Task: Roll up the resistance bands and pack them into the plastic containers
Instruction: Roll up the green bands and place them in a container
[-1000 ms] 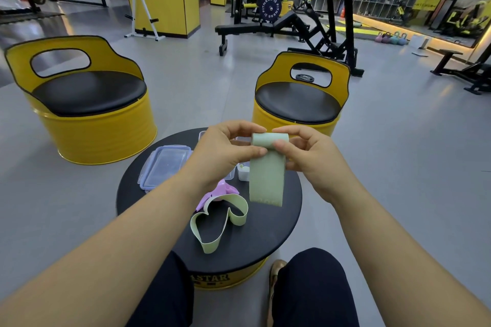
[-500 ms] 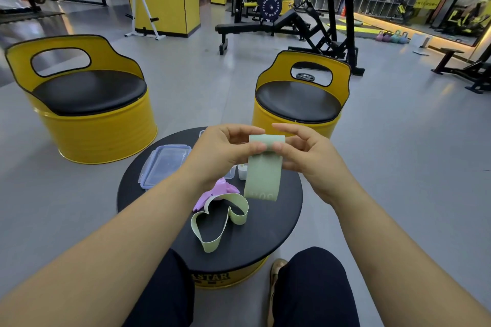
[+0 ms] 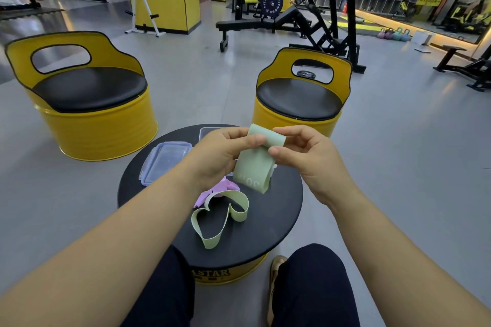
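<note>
Above the round black table I hold a pale green resistance band, its top curled over into the start of a roll. My left hand pinches the band's upper left edge. My right hand pinches its upper right edge by the curl. A second pale green band lies loose on the table, with a pink band partly hidden behind it. A clear plastic container with a blue-rimmed lid sits at the table's left. Another clear container shows behind my left hand, mostly hidden.
Two yellow barrel seats with black cushions stand beyond the table, one at the left and one at the right. My knees are against the table's near edge. Gym benches and racks fill the far floor.
The hanging part of the band has become shorter as its top end curled over into a roll. Both hands stayed at the band's top edge.
</note>
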